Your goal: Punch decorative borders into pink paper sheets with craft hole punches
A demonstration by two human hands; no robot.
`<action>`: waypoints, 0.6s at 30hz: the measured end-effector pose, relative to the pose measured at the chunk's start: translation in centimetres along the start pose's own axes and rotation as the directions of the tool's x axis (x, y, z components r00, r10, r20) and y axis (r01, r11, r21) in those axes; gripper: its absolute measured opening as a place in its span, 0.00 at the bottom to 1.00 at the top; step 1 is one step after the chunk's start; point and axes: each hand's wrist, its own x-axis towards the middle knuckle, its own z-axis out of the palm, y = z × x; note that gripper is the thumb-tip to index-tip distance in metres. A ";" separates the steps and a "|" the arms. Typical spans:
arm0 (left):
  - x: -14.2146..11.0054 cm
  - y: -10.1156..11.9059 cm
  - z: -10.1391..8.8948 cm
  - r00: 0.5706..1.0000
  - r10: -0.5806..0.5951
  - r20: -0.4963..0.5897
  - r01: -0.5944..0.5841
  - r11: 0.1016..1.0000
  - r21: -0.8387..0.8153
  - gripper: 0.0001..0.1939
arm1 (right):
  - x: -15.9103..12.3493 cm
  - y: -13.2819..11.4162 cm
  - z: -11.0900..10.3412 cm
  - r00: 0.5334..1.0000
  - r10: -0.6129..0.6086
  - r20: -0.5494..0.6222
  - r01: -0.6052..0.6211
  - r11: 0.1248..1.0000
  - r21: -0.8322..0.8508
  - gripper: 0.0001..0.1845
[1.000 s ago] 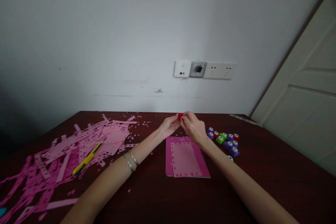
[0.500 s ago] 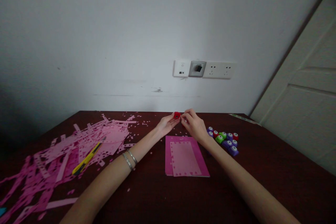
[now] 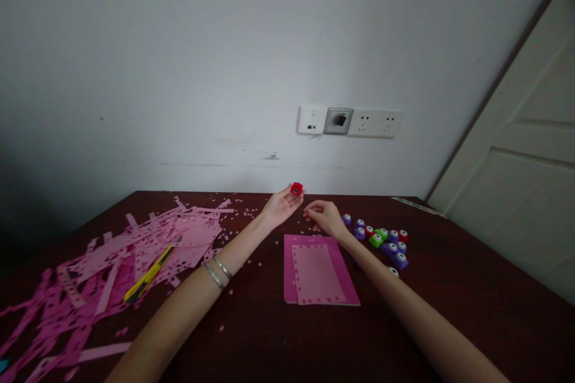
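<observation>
My left hand [image 3: 282, 206], palm turned up, holds a small red craft paper punch [image 3: 296, 188] at its fingertips, raised near the table's back edge. To its right and a little lower is my right hand [image 3: 327, 216], apart from the punch, with the fingers curled and the tips pinched together. Whatever is between those fingertips is too small to make out. Just in front of the hands lies a dark pink sheet [image 3: 288, 269] with a lighter pink sheet [image 3: 317, 275] on top, its border lined with small punched shapes.
Several purple, green and red punches [image 3: 389, 247] stand right of my right wrist. At left is a heap of pink paper strips [image 3: 108, 263] with a yellow utility knife [image 3: 150, 275] on it. Tiny cut-outs [image 3: 245, 213] are scattered about. A ruler-like strip [image 3: 417, 206] lies at back right.
My left hand has lifted the red punch slightly up and left. My right hand has drawn away from it, downward, toward me.
</observation>
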 end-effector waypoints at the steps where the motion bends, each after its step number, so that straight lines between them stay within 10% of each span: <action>1: -0.2 0.3 0.3 1.000 -0.003 0.015 0.003 1.000 0.009 0.07 | 0.2 0.0 0.8 0.999 -0.002 0.034 0.003 1.000 -0.025 0.05; 7: -1.1 2.8 2.2 0.996 0.064 0.069 -0.078 0.973 0.217 0.06 | 0.7 -1.5 7.4 0.973 -0.151 0.173 0.179 0.971 -0.159 0.06; 11: -1.0 4.9 2.3 0.966 0.226 0.125 -0.256 0.901 0.351 0.08 | 0.0 -2.7 10.4 0.857 -0.407 0.315 0.483 0.848 -0.219 0.20; 15: -0.5 6.0 0.7 0.933 0.347 0.096 -0.342 0.770 0.539 0.13 | -0.4 -3.4 9.0 0.849 -0.354 0.392 0.512 0.731 -0.450 0.19; 18: 0.2 5.7 -1.4 0.884 0.467 0.006 -0.266 0.494 0.827 0.20 | 0.4 -3.0 4.6 0.910 -0.288 0.298 0.411 0.718 -0.562 0.15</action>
